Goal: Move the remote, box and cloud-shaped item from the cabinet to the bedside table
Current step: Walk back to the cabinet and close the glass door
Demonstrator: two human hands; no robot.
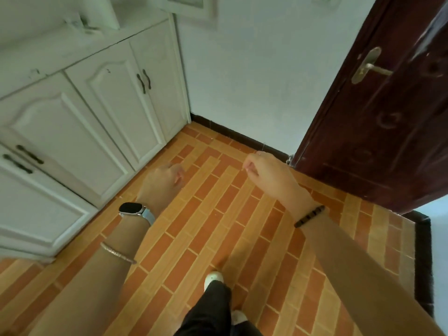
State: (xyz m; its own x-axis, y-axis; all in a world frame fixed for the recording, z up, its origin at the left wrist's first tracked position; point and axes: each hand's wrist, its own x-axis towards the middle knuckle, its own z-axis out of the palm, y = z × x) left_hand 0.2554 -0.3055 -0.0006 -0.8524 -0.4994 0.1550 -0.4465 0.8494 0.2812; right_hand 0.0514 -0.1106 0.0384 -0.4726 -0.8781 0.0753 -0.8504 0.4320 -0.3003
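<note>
Both hands hold nothing. The left hand (164,180) hangs over the floor (218,226) with its fingers curled loosely in. The right hand (264,170) is curled the same way, with nothing inside it. A watch (132,209) sits on the left wrist, and a dark bracelet (309,216) sits on the right.

The white cabinet (80,112) fills the 10 o'clock side of the view. Its doors look closed. On its top, up at 11 o'clock, sits a small blurry thing (81,24) beside a big white shape (106,10). It could be one of the things to carry, but it is too fuzzy to tell. I cannot see the remote, the box or the cloud-shaped item clearly anywhere. The bedside table is not in sight either.

What could go wrong? The person seems to be walking, with one white shoe (213,278) stepping ahead, and that blurs the view. The dark brown door (388,112) stands open at 2 o'clock, near the right hand, so a swinging arm could bump it. Grabbing all three things at once could let one slip and drop onto the hard tiles. A wrong thing could get picked too, since the top looks cluttered.
</note>
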